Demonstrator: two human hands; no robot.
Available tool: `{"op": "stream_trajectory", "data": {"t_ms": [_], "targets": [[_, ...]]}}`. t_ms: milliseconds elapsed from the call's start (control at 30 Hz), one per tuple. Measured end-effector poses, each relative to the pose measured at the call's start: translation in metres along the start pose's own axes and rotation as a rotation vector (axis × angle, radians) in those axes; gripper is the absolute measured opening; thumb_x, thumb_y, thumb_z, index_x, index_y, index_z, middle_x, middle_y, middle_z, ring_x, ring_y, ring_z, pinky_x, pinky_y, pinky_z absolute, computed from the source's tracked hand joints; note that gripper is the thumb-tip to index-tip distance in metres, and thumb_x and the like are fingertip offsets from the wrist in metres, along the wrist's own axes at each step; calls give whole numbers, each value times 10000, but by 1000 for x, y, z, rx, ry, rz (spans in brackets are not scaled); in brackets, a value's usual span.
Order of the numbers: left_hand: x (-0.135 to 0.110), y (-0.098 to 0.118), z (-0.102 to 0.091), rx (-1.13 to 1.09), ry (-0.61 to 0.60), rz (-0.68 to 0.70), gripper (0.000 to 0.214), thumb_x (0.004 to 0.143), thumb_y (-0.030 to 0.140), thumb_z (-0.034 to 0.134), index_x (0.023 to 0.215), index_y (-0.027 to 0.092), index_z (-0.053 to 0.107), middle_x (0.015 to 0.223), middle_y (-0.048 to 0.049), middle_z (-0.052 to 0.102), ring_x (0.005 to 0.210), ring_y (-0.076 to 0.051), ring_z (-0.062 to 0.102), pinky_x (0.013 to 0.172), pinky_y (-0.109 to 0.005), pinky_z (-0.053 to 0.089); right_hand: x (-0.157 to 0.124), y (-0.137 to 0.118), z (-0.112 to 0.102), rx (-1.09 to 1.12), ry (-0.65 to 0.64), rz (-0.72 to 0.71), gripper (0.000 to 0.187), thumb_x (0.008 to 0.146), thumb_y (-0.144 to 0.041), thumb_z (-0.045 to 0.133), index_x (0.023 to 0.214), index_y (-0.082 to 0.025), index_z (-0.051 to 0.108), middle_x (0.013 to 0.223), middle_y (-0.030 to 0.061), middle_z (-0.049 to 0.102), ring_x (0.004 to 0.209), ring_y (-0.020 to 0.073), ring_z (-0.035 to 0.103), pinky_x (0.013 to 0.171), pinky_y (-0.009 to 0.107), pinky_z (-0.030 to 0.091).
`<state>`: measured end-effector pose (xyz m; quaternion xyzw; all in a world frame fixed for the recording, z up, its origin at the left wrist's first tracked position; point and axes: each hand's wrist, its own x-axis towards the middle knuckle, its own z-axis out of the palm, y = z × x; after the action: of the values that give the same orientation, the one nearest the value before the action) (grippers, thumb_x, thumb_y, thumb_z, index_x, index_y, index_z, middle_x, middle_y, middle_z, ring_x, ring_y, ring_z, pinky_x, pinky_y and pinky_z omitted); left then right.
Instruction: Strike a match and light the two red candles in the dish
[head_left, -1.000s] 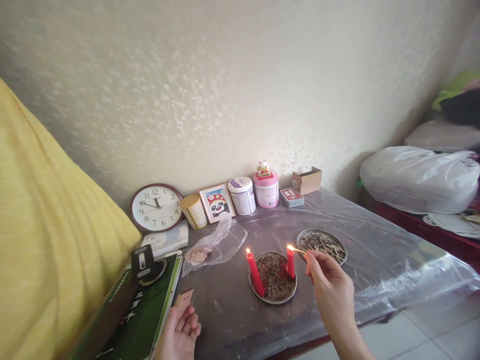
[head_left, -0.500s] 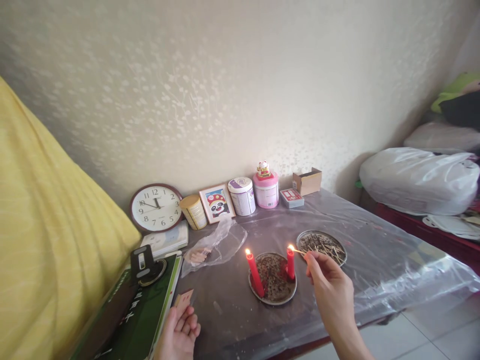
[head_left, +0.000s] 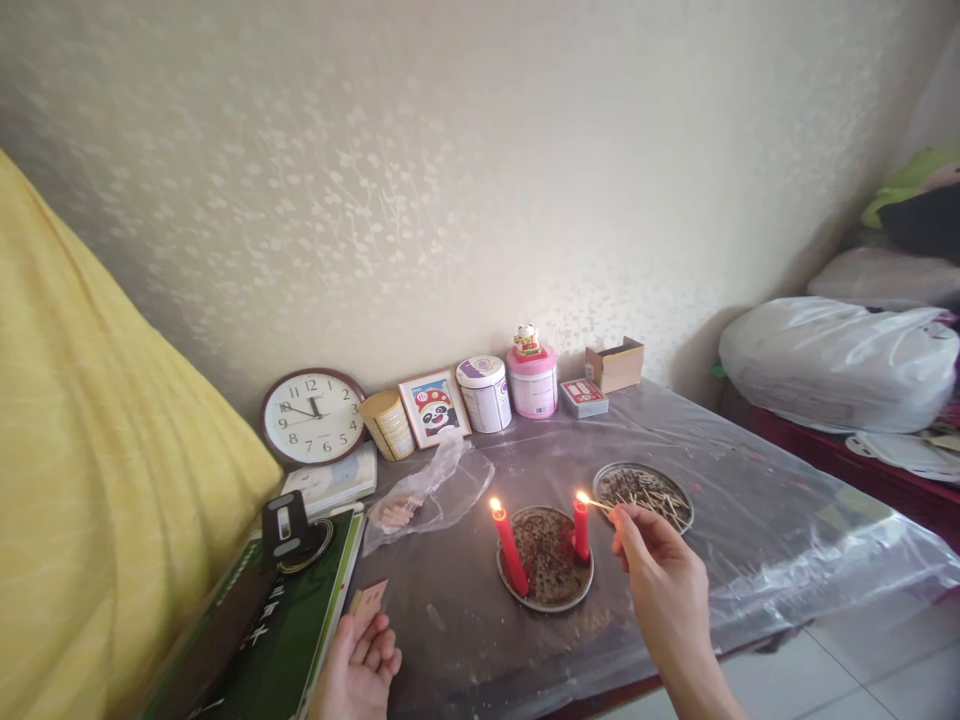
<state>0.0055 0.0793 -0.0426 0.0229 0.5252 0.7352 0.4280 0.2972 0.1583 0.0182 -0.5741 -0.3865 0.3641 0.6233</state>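
Between the fingertips of my right hand [head_left: 664, 580] is a thin matchstick [head_left: 598, 503], its tip at the flame on top of the right red candle [head_left: 581, 532]. A second red candle [head_left: 511, 555], also burning, leans a little to the left of it. Both stand on a round metal plate [head_left: 551, 607] with a stained surface. At the lower left, my left hand [head_left: 358, 665] has its fingers curled around a small matchbox [head_left: 369, 600], only the upper end of which shows.
Used matchsticks lie in another round plate [head_left: 643, 490]. A clear plastic bag [head_left: 450, 480] lies behind the left candle. A green book [head_left: 277, 620] with a black clip-like object [head_left: 289, 530] is at left. A clock [head_left: 313, 415], a framed picture [head_left: 433, 408] and tins [head_left: 484, 395] line the wall.
Hardly anything differs: the match stays at the right candle's flame, and both hands keep nearly the same place.
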Motion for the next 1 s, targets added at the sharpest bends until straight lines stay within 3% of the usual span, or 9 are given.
{"op": "stream_trajectory", "data": {"t_ms": [667,767,867,933,1000], "targets": [[2,0,-1,-7,13,-31,267,667,429,695,736,186,611,670,-42,624,525,-160,542,474,-303,448,1,-4,0,61,-7,17,296,760,-444,682,830,-156,667,564,-26,532,512,115,437,454,223,338],[5,-1,-4,-1,6,-44,266,667,432,695,731,189,608,669,-43,629,519,-161,542,475,-308,450,10,-14,-11,225,5,42,265,727,-413,722,768,-160,652,568,-25,521,503,105,432,443,216,358],[8,-1,-7,9,-14,-55,272,660,438,700,721,191,606,666,-43,632,523,-164,549,484,-313,460,26,-24,-29,440,-100,22,215,726,-395,688,730,-190,624,651,-11,555,466,83,391,396,194,334],[9,-1,-8,7,-18,-52,281,656,445,702,717,187,608,662,-43,634,522,-163,549,485,-312,463,37,-26,-43,333,-140,-77,228,771,-419,588,710,-203,632,653,-17,583,438,80,369,380,180,324],[9,-2,-8,-2,-12,-46,291,648,452,704,711,183,612,653,-42,635,513,-159,545,476,-307,462,46,-23,-56,135,-96,-166,252,757,-413,571,662,-197,660,591,-39,595,434,84,383,374,171,329]]}}
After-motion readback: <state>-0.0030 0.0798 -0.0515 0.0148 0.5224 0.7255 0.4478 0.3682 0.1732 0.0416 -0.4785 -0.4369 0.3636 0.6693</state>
